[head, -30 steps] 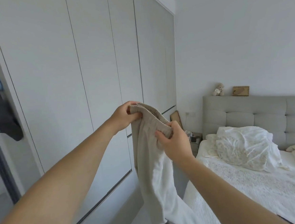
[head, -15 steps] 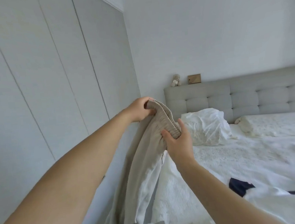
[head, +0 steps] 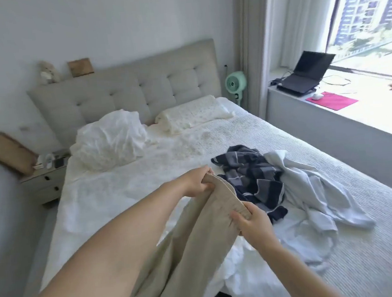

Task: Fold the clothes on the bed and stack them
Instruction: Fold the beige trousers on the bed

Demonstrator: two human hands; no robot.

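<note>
We stand at the foot of a bed (head: 114,197). At far left sits a nightstand (head: 43,181). Our left hand (head: 196,181) curls its fingers around one end of the waistband of beige trousers (head: 197,237); our right hand (head: 253,221) pinches the other end, thumb on top. The trousers hang from both hands down toward us, over the mattress. Just right of the hands a navy striped garment (head: 253,179) lies crumpled, touching a pale blue shirt (head: 315,192). On the sill at far right sits a laptop (head: 302,79).
</note>
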